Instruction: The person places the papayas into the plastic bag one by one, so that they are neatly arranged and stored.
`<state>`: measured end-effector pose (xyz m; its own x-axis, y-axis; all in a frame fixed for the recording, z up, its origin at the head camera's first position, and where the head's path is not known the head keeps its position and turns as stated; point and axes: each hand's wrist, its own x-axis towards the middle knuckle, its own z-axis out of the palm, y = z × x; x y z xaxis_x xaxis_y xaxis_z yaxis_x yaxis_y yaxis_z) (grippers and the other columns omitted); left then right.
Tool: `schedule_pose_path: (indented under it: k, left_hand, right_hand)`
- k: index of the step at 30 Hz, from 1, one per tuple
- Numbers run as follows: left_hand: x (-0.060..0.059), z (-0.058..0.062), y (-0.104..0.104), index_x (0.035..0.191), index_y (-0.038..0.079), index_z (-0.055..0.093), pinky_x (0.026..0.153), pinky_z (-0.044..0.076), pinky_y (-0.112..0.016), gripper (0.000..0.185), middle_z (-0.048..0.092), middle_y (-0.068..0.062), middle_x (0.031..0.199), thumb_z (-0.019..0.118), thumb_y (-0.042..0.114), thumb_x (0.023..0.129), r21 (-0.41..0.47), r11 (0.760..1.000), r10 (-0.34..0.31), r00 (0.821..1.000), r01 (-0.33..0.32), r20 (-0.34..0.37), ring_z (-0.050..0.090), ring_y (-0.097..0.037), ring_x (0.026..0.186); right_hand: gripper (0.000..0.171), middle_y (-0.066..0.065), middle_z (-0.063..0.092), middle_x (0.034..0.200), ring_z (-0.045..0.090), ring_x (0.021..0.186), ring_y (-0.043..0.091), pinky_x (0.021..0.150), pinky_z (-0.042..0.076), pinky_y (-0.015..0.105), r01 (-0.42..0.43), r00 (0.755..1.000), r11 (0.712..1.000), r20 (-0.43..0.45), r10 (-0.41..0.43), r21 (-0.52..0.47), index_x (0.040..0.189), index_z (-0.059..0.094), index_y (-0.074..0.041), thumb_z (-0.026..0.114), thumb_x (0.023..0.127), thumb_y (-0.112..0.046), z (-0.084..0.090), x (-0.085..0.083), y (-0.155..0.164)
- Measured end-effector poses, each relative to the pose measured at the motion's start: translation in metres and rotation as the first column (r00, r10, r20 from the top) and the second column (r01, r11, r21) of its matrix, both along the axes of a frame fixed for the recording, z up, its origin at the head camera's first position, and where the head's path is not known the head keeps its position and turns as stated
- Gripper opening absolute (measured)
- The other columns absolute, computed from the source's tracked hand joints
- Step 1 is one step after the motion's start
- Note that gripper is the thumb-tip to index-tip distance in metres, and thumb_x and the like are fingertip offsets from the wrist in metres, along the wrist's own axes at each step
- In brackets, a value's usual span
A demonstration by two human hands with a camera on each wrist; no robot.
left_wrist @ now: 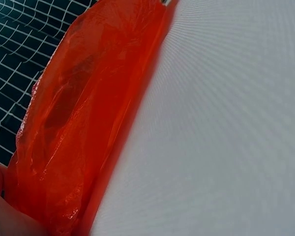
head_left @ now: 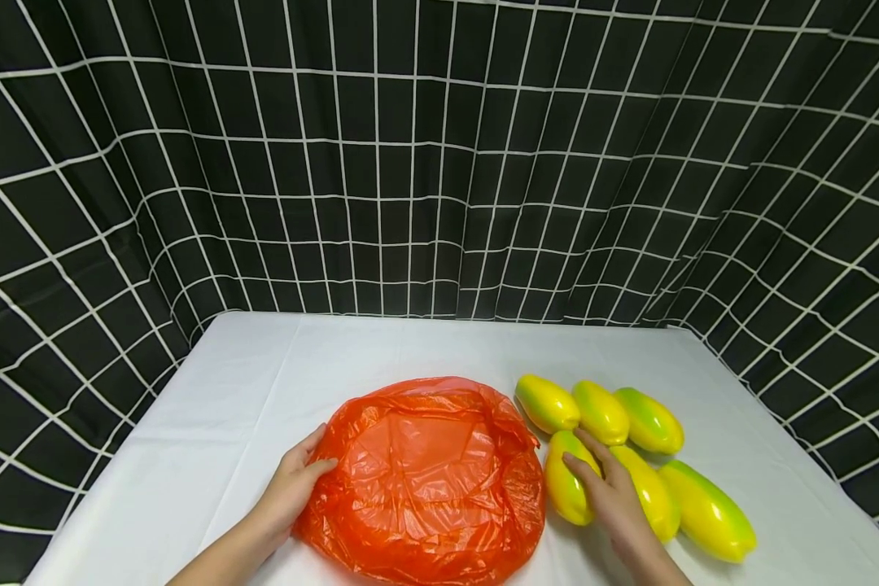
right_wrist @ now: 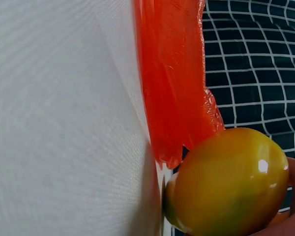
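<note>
Red: 1 bag [head_left: 425, 464], left hand [head_left: 293, 482] gripping it; yellow-green: 6 fruits [head_left: 645, 492], right hand [head_left: 614, 492] grasping 1.

A white-gridded black fabric curtain [head_left: 425, 163] hangs in loose folds around the faintly creased white tablecloth [head_left: 381, 346], rising beyond its far edge and running along its left and right sides.
</note>
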<state>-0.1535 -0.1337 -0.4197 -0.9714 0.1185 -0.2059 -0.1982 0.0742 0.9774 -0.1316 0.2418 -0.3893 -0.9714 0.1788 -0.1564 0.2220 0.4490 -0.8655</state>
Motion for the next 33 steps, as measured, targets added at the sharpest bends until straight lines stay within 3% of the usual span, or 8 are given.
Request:
schedule_pose_path:
  k: [11, 17, 20, 22, 25, 33]
  left_hand:
    - [0.001, -0.001, 0.0, 0.148, -0.002, 0.012, 0.113, 0.022, -0.05, 0.066, 0.012, -0.021, 0.155, 0.045, 0.007, 0.091, -0.001, 1.0, 0.001, 1.0, -0.001, 0.004, 0.016, -0.037, 0.142]
    - [0.0, 0.0, 0.0, 0.147, -0.003, 0.012, 0.113, 0.022, -0.051, 0.066, 0.012, -0.02, 0.155, 0.045, 0.006, 0.091, 0.0, 1.0, -0.001, 1.0, 0.001, -0.004, 0.015, -0.037, 0.142]
    - [-0.001, 0.0, 0.0, 0.147, -0.003, 0.012, 0.113, 0.022, -0.051, 0.066, 0.012, -0.021, 0.155, 0.045, 0.007, 0.091, -0.005, 1.0, -0.003, 1.0, 0.003, -0.006, 0.015, -0.038, 0.142]
    - [-0.001, 0.0, 0.0, 0.148, -0.003, 0.012, 0.113, 0.022, -0.051, 0.066, 0.011, -0.021, 0.155, 0.045, 0.007, 0.091, -0.007, 1.0, -0.003, 1.0, 0.003, -0.004, 0.015, -0.038, 0.142]
    - [-0.001, 0.0, 0.0, 0.148, -0.002, 0.012, 0.113, 0.022, -0.051, 0.066, 0.011, -0.02, 0.155, 0.045, 0.007, 0.092, -0.006, 1.0, -0.004, 1.0, 0.004, 0.0, 0.015, -0.037, 0.142]
    - [-0.001, -0.001, 0.0, 0.147, -0.004, 0.011, 0.113, 0.022, -0.051, 0.066, 0.011, -0.021, 0.155, 0.045, 0.006, 0.092, 0.0, 1.0, -0.018, 1.0, 0.018, -0.014, 0.014, -0.037, 0.142]
  right_hand:
    - [0.061, 0.016, 0.017, 0.155, 0.019, 0.14, 0.027, 0.115, 0.021, 0.045, 0.011, 0.998, 0.981, -0.051, -0.022, -0.193, 0.148, 0.021, -0.008, 0.044, 0.098, -0.032, 0.016, 0.0, -0.007]
    - [0.061, 0.006, 0.008, 0.158, 0.013, 0.142, 0.025, 0.115, 0.018, 0.045, 0.016, 0.999, 0.958, -0.041, -0.029, -0.287, 0.15, 0.019, -0.015, 0.043, 0.098, -0.036, 0.031, -0.006, -0.018]
    - [0.058, 0.004, 0.011, 0.157, 0.016, 0.141, 0.022, 0.111, 0.029, 0.032, 0.008, 0.998, 0.945, -0.056, -0.028, -0.326, 0.149, 0.021, -0.017, 0.042, 0.098, -0.034, 0.039, -0.012, -0.029]
    - [0.055, 0.005, 0.015, 0.156, 0.023, 0.137, 0.022, 0.1, 0.037, 0.019, -0.004, 0.997, 0.932, -0.077, -0.025, -0.363, 0.149, 0.022, -0.018, 0.04, 0.099, -0.031, 0.043, -0.016, -0.038]
    - [0.052, 0.007, 0.023, 0.152, 0.031, 0.128, 0.021, 0.085, 0.042, 0.009, -0.036, 0.993, 0.907, -0.115, -0.013, -0.42, 0.148, 0.024, -0.016, 0.038, 0.099, -0.026, 0.049, -0.023, -0.053]
    - [0.048, 0.005, 0.03, 0.148, 0.039, 0.12, 0.02, 0.092, 0.041, 0.023, -0.103, 0.987, 0.82, -0.16, 0.015, -0.564, 0.144, 0.032, -0.015, 0.038, 0.097, -0.02, 0.055, -0.048, -0.098]
